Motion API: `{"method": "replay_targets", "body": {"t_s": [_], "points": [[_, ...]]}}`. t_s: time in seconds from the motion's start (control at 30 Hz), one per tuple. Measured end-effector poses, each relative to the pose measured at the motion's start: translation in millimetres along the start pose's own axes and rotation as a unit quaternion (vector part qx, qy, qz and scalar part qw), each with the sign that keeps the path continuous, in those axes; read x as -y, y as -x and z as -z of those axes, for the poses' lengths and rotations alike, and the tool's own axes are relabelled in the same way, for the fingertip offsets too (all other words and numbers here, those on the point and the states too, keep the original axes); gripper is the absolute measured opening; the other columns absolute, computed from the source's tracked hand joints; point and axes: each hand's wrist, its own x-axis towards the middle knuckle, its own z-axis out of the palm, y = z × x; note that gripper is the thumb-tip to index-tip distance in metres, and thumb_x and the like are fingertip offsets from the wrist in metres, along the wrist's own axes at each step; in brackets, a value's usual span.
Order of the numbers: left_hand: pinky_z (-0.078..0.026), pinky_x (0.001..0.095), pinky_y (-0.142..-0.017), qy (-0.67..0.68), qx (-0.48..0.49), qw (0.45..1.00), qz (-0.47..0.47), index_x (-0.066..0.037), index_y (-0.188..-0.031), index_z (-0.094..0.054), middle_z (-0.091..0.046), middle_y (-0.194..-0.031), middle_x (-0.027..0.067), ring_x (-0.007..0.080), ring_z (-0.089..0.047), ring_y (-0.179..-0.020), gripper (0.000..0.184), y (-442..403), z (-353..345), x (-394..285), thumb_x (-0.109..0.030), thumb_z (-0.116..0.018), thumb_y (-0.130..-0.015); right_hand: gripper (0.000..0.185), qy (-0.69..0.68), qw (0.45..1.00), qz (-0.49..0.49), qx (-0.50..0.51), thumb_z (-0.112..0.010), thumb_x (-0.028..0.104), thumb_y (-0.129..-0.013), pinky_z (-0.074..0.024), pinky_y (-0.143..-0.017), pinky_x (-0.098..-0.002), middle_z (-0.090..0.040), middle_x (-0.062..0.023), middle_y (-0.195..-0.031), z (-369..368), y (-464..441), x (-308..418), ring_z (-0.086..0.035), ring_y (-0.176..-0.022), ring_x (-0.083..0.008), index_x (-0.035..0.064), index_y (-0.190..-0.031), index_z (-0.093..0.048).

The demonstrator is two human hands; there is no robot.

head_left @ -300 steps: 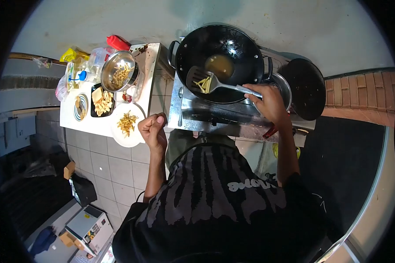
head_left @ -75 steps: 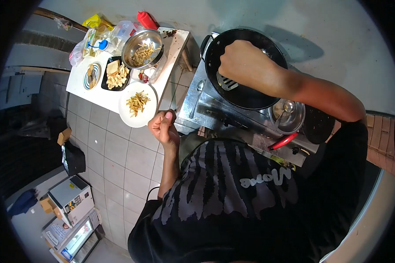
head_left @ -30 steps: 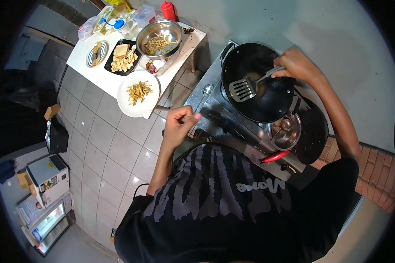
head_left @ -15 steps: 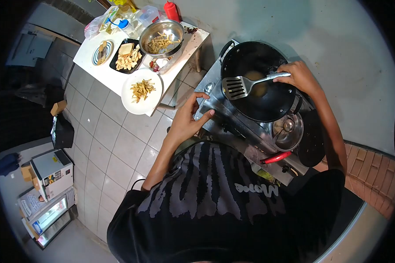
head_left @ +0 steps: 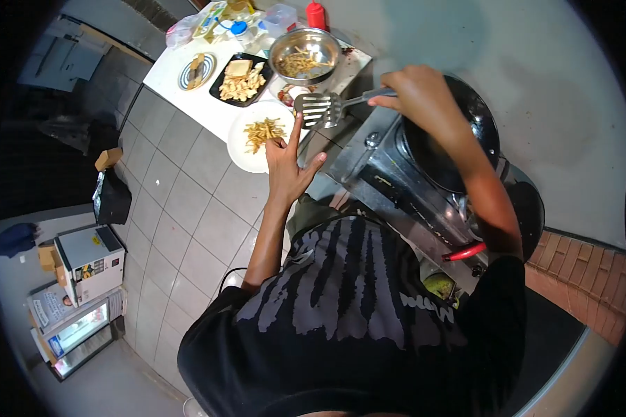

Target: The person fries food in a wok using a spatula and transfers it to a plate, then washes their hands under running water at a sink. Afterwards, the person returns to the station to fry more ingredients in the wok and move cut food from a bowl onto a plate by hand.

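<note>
My right hand point(head_left: 419, 94) is closed round the handle of a slotted metal spatula point(head_left: 318, 110), held out to the left of the black wok point(head_left: 466, 125). The spatula's head hangs near the right rim of a white plate point(head_left: 238, 142) with fried strips point(head_left: 263, 132) on it. My left hand point(head_left: 289, 163) is beside that plate, index finger stretched up to the spatula's head and thumb spread; whether fingertip and metal touch I cannot tell. Nothing shows in this hand. My right forearm covers part of the wok.
On the white table point(head_left: 167, 76) stand a steel bowl point(head_left: 305, 57) with more strips, a black tray point(head_left: 222, 90) of food, a striped plate point(head_left: 188, 78) and a red bottle point(head_left: 316, 15). The steel stove point(head_left: 389, 184) carries a spoon point(head_left: 372, 141) and a red-handled pot.
The spatula has moved left, out of the wok and over to the white plate. My left hand has gone up toward it, index finger now extended. The view has shifted.
</note>
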Motion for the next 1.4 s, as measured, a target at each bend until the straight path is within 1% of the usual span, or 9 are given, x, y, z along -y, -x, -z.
{"method": "replay_targets", "body": {"t_s": [0.4,0.73,0.93,1.07,1.13,1.23,1.27,1.33,1.4], "points": [[-0.031,0.0382,-0.075,-0.081,0.117,0.988,0.066,-0.023,-0.142,-0.034,-0.048,-0.093,0.0164,0.0279,-0.040,-0.084,0.086,19.0,-0.5,143.0,-0.066,-0.059,-0.072,0.032,-0.036,0.997,0.020,0.061,-0.075,0.035,-0.064,-0.0498,-0.060,-0.0392,-0.063,-0.0127,-0.068,-124.3,-66.4,100.3,-0.064,-0.067,-0.0305,0.0056,-0.070,-0.064],[-0.032,0.0390,-0.072,-0.115,0.016,0.987,0.114,-0.012,-0.144,-0.028,-0.044,-0.085,0.0156,0.0283,-0.040,-0.078,0.091,41.5,-20.5,197.9,-0.067,-0.054,-0.075,0.030,-0.004,0.988,-0.043,0.151,-0.075,0.033,-0.066,-0.0517,-0.062,-0.0374,-0.065,-0.0134,-0.070,-155.9,-76.4,122.1,-0.066,-0.068,-0.0294,0.0050,-0.072,-0.068],[-0.032,0.0389,-0.070,-0.164,0.148,0.975,-0.014,-0.013,-0.145,-0.024,-0.043,-0.082,0.0143,0.0281,-0.041,-0.076,0.093,44.2,-24.7,176.8,-0.066,-0.055,-0.075,0.027,0.004,0.987,-0.068,0.148,-0.074,0.031,-0.067,-0.0521,-0.061,-0.0369,-0.066,-0.0144,-0.071,-153.3,-73.7,129.5,-0.067,-0.068,-0.0290,0.0058,-0.073,-0.069],[-0.035,0.0424,-0.071,-0.140,0.002,0.980,0.139,-0.012,-0.145,-0.024,-0.046,-0.087,0.0182,0.0309,-0.044,-0.078,0.093,39.9,-33.4,202.1,-0.064,-0.057,-0.075,0.024,0.028,0.984,-0.106,0.139,-0.074,0.030,-0.067,-0.0517,-0.059,-0.0365,-0.066,-0.0137,-0.070,-162.2,-65.7,129.0,-0.066,-0.068,-0.0299,0.0073,-0.072,-0.069],[-0.039,0.0405,-0.072,-0.146,0.008,0.975,0.166,-0.007,-0.137,-0.039,-0.049,-0.092,0.0196,0.0306,-0.049,-0.082,0.071,36.8,-14.7,202.0,-0.046,-0.061,-0.081,0.024,0.028,0.985,-0.115,0.126,-0.074,0.030,-0.067,-0.0514,-0.059,-0.0369,-0.066,-0.0130,-0.069,-163.3,-58.6,125.3,-0.066,-0.067,-0.0302,0.0078,-0.073,-0.069],[-0.047,0.0284,-0.064,0.021,-0.196,0.978,0.074,0.000,-0.098,-0.068,-0.061,-0.091,0.0155,0.0192,-0.060,-0.076,0.017,36.4,0.6,201.6,-0.008,-0.060,-0.086,0.024,0.033,0.984,-0.148,0.098,-0.073,0.032,-0.068,-0.0507,-0.058,-0.0378,-0.065,-0.0117,-0.068,-153.8,-45.5,118.9,-0.065,-0.065,-0.0308,0.0081,-0.072,-0.068],[-0.047,0.0284,-0.064,0.021,-0.197,0.977,0.073,0.000,-0.098,-0.068,-0.061,-0.091,0.0155,0.0192,-0.060,-0.076,0.017,28.1,13.3,189.0,-0.008,-0.060,-0.086,0.026,0.040,0.981,-0.172,0.085,-0.072,0.033,-0.069,-0.0502,-0.058,-0.0382,-0.064,-0.0110,-0.067,-146.7,-40.3,117.5,-0.064,-0.063,-0.0312,0.0079,-0.072,-0.066],[-0.045,0.0251,-0.054,0.232,-0.155,0.913,0.297,-0.001,-0.097,-0.069,-0.059,-0.065,0.0069,0.0117,-0.055,-0.055,0.017,13.2,39.6,167.9,-0.012,-0.060,-0.087,0.027,0.039,0.978,-0.197,0.049,-0.072,0.034,-0.070,-0.0495,-0.058,-0.0388,-0.064,-0.0116,-0.066,-132.1,-23.6,116.7,-0.064,-0.063,-0.0317,0.0075,-0.071,-0.065],[-0.039,0.0211,-0.048,0.231,-0.145,0.920,0.281,0.000,-0.089,-0.067,-0.042,-0.050,-0.0035,0.0063,-0.038,-0.043,0.022,19.6,80.0,184.2,-0.017,-0.053,-0.091,0.029,0.039,0.972,-0.231,0.015,-0.071,0.036,-0.072,-0.0489,-0.058,-0.0394,-0.063,-0.0122,-0.065,-119.0,-5.5,127.8,-0.063,-0.062,-0.0323,0.0072,-0.070,-0.063]]}}
